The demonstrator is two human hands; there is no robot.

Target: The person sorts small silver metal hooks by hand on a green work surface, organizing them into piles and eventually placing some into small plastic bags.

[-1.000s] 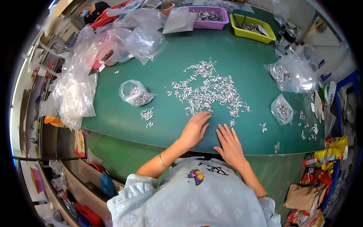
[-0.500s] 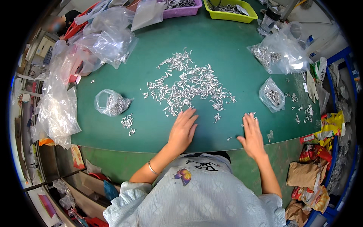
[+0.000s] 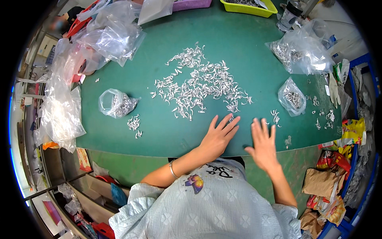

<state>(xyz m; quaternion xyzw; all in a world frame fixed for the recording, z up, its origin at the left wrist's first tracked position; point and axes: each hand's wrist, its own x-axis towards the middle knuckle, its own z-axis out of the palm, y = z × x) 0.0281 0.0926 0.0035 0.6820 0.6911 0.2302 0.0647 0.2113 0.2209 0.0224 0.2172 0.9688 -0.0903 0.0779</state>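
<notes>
A large loose pile of small, curved silver metal pieces (image 3: 207, 85) is spread over the middle of the green table. At the pile's near edge, my left hand (image 3: 220, 134) lies with its fingers stretched out, its fingertips over a few of the pieces. My right hand (image 3: 263, 145) is flat and spread near the table's front edge, its fingers apart. Just right of its fingertips lies a small cluster of curved pieces (image 3: 275, 118). Nothing shows gripped in either hand, though what lies under the fingers is hidden.
An open plastic bag of pieces (image 3: 117, 104) stands left, beside a small heap (image 3: 134, 125). Another filled bag (image 3: 292, 97) is at right, near scattered rings (image 3: 330, 117). Clear bags (image 3: 107, 38) crowd the far left. A yellow-green basket (image 3: 254, 8) and purple basket (image 3: 191, 4) sit at the back.
My left hand has slid right, from the pile's lower edge to a few pieces nearer my right hand. My right hand has shifted slightly left and nearer, uncovering the small cluster beside it.
</notes>
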